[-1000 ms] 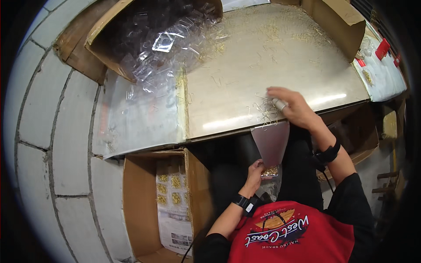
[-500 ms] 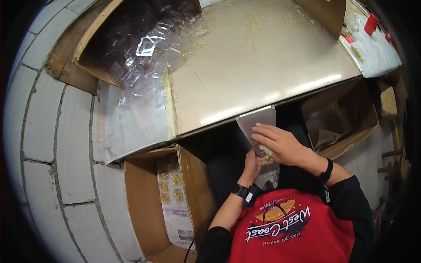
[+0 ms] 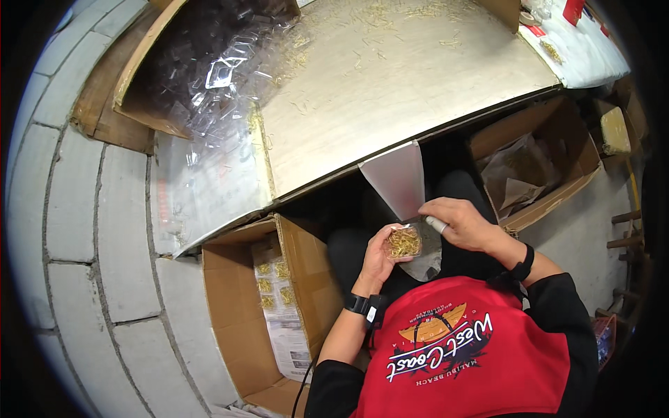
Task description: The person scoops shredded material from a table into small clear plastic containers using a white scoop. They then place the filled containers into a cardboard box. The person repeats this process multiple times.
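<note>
In my left hand (image 3: 377, 260), fingers wrapped round its side, is a small clear plastic box (image 3: 405, 243) filled with thin gold-coloured metal pieces. My right hand (image 3: 460, 221) hovers just right of the box, apart from it, fingers loosely bent with the thumb slightly away. A white wrap (image 3: 436, 223) covers one of its digits. Beyond both hands, a whitish tapering sheet (image 3: 396, 178) hangs from the table's front edge. Clear plastic (image 3: 424, 267) lies on my lap below the box.
Loose gold pieces (image 3: 362, 59) are scattered over the table (image 3: 362, 118). Clear plastic cases (image 3: 226, 76) spill from a carton at the far left. An open carton (image 3: 306, 279) at left holds several filled boxes (image 3: 265, 285); another carton (image 3: 536, 164) stands at right.
My right hand has come off the box and moved slightly right. My left hand has shifted left with the box, whose gold contents now show. The view has shifted a little.
</note>
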Action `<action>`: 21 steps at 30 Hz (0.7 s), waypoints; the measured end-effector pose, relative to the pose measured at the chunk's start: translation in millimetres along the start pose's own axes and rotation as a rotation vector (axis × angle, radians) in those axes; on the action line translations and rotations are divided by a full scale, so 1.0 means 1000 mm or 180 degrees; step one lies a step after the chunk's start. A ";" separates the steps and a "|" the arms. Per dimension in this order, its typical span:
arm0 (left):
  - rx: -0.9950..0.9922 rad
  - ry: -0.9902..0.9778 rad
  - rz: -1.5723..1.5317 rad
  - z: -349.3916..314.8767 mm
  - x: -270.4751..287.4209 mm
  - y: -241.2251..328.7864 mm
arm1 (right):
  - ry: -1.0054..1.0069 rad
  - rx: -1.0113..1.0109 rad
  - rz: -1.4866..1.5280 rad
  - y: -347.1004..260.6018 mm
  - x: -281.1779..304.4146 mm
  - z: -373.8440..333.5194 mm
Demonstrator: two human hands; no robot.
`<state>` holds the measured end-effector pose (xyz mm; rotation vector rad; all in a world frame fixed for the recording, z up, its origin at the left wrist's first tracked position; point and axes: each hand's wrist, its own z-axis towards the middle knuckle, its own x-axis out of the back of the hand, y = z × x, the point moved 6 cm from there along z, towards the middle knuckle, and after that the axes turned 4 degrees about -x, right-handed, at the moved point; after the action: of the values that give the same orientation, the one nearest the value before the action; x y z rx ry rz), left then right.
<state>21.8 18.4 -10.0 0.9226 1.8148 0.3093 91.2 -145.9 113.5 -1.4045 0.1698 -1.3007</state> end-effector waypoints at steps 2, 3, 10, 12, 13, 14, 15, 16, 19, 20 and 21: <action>-0.0197 0.0137 0.0119 -0.007 -0.013 0.017 | 0.0045 0.0092 0.0073 -0.009 -0.011 0.007; -0.0228 0.0159 0.0194 -0.009 -0.020 0.022 | 0.0068 0.0091 0.0087 -0.014 -0.015 0.013; -0.0445 0.0124 0.0695 -0.018 -0.058 0.041 | -0.0432 -0.0520 0.1046 -0.001 -0.044 0.038; -0.0485 0.0124 0.0704 -0.016 -0.061 0.041 | -0.0232 -0.0568 0.1322 0.000 -0.043 0.038; -0.0489 0.0102 0.0681 -0.015 -0.060 0.040 | -0.0126 -0.0554 0.1236 -0.001 -0.041 0.037; -0.0494 0.0080 0.0658 -0.012 -0.059 0.038 | -0.0021 -0.0539 0.1150 -0.003 -0.039 0.036; -0.0498 0.0055 0.0639 -0.010 -0.059 0.037 | 0.0087 -0.0522 0.1063 -0.005 -0.036 0.035; -0.0503 0.0081 0.0606 -0.010 -0.060 0.037 | 0.0191 -0.0388 0.0825 -0.007 -0.033 0.034; -0.0520 0.0157 0.0506 -0.008 -0.061 0.036 | 0.0364 -0.0021 0.0206 -0.015 -0.024 0.034; -0.0524 0.0181 0.0467 -0.006 -0.057 0.035 | 0.0328 0.0073 0.0062 -0.020 -0.020 0.034; -0.0525 0.0211 0.0429 -0.005 -0.055 0.034 | 0.0292 0.0164 -0.0076 -0.023 -0.019 0.035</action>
<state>42.5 3.3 49.7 0.9290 1.7609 0.5717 97.8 -103.5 129.4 -1.3079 0.1806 -1.3807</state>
